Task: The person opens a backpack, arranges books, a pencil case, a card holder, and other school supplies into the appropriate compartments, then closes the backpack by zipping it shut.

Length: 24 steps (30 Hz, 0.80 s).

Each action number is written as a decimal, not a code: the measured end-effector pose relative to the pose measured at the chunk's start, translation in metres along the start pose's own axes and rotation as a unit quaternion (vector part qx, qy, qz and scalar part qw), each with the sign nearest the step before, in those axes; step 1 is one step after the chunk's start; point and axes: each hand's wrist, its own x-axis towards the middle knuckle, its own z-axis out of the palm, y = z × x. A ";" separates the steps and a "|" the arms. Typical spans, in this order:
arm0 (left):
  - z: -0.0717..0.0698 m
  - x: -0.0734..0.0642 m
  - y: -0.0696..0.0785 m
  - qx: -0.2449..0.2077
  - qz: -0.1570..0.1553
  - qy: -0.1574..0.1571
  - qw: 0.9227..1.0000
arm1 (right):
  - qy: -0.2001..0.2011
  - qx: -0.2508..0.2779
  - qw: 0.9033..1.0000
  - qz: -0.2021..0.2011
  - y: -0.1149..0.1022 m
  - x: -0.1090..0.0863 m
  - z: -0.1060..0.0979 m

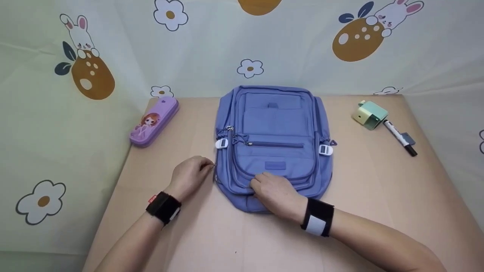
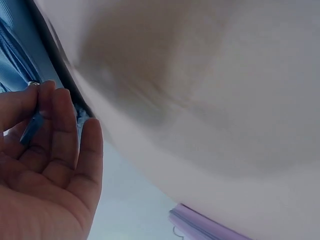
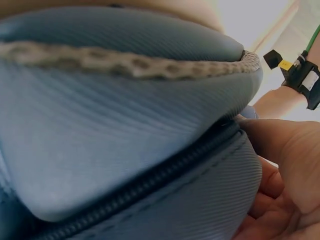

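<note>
A blue backpack lies front side up on the table, with zippers around its pockets. At its left edge, my left hand pinches a zipper pull, whose blue tab shows between thumb and fingers in the left wrist view. My right hand pinches the fabric at the lower front of the bag. Close up in the right wrist view, a dark zipper runs up to the thumb and fingers of that hand; the fingertips are partly hidden behind the cloth.
A purple pencil case with a cartoon girl lies at the back left. At the right are a green and yellow pencil sharpener, a black-and-white marker and a small grey-blue piece. Patterned cloth hangs behind the table.
</note>
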 end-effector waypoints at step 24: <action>-0.002 -0.034 0.019 0.022 0.047 0.008 0.999 | -0.052 0.147 0.984 0.080 0.017 0.007 -0.014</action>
